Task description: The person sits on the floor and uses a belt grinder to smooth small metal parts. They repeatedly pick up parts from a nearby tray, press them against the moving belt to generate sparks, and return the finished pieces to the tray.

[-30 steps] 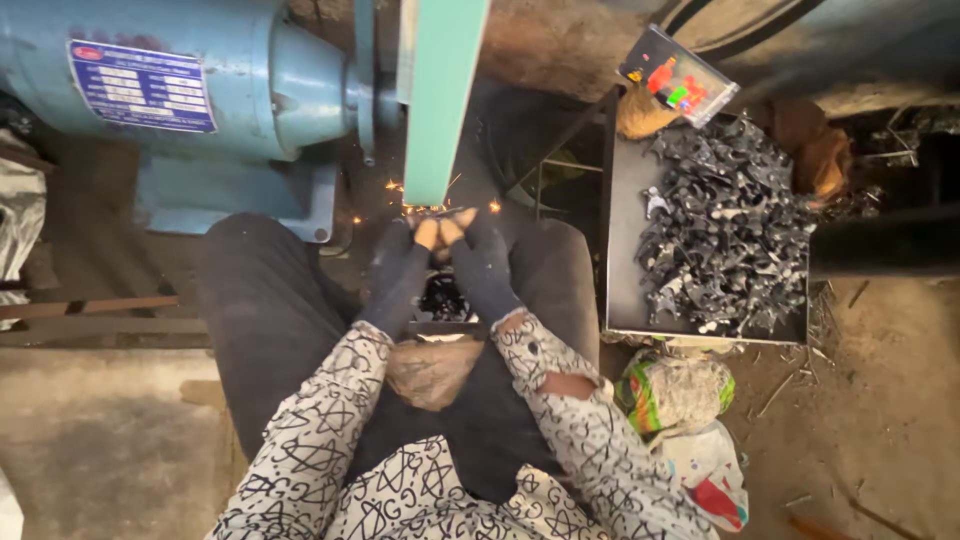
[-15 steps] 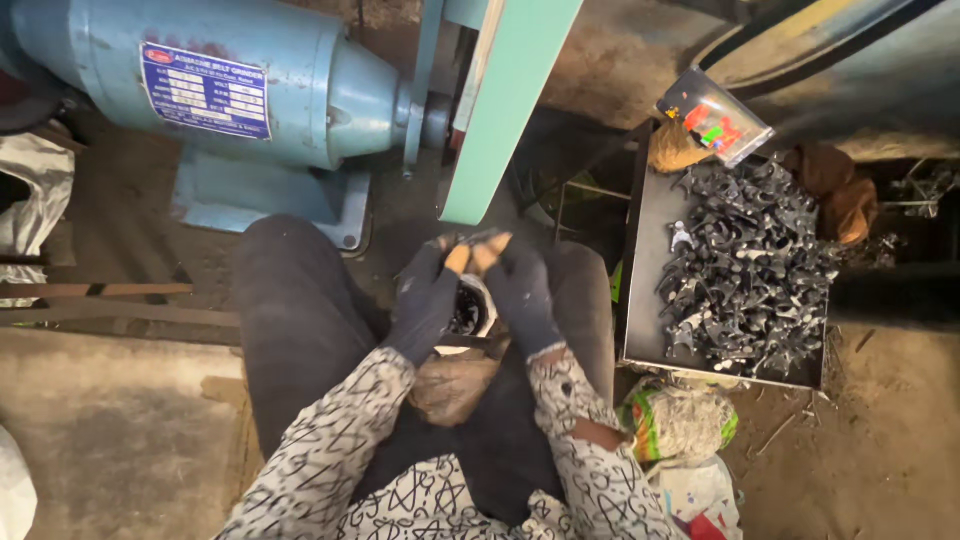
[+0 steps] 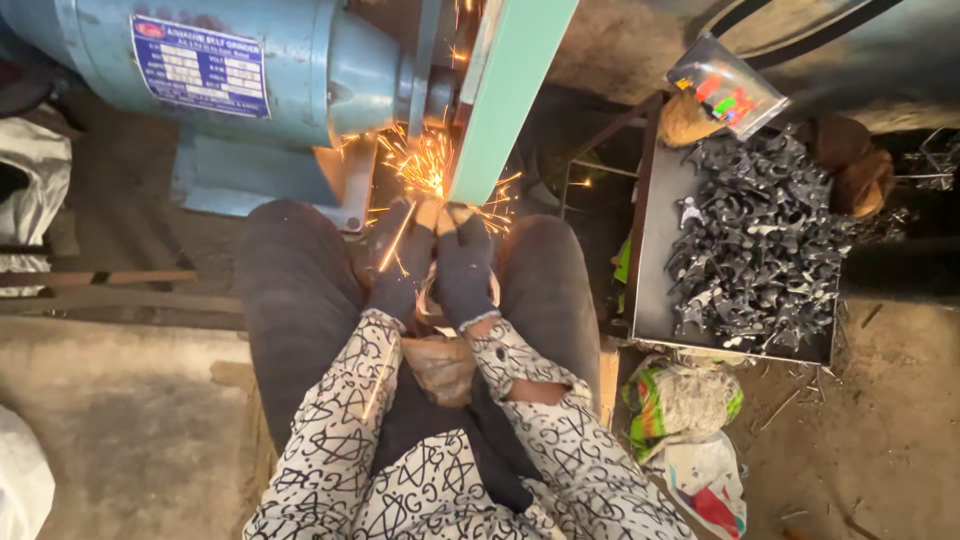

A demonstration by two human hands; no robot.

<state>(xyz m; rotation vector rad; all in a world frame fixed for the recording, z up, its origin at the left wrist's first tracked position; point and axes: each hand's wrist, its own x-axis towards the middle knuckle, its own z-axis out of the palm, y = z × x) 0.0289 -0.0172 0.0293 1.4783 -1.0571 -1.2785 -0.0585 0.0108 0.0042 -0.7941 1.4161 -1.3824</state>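
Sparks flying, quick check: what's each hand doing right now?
Left hand: gloved, closed on a small workpiece, hidden, at the green belt.
Right hand: gloved, closed on it too.

Dark knitted cloth gloves (image 3: 440, 265) were worn; matt grey metal castings (image 3: 760, 250) were heaped; the grinder housing (image 3: 300, 60) was glossy painted metal.

Metal tray (image 3: 650, 300) w/ heap of dark metal parts (image 3: 760, 250); bags (image 3: 685, 400) on dirt floor (image 3: 880, 440).

- Both gloved hands, left hand (image 3: 400, 275) and right hand (image 3: 465, 270), sit wedged between the raised knees, hemmed in on either side.
- Directly ahead, the slanted green grinding belt (image 3: 510, 100) and blue motor housing (image 3: 230, 70) block passage.
- Rightward, a metal tray (image 3: 650, 280) heaped with dark castings (image 3: 760, 240) fills the ground.
- Bare concrete floor (image 3: 120, 400) lies open to the left.
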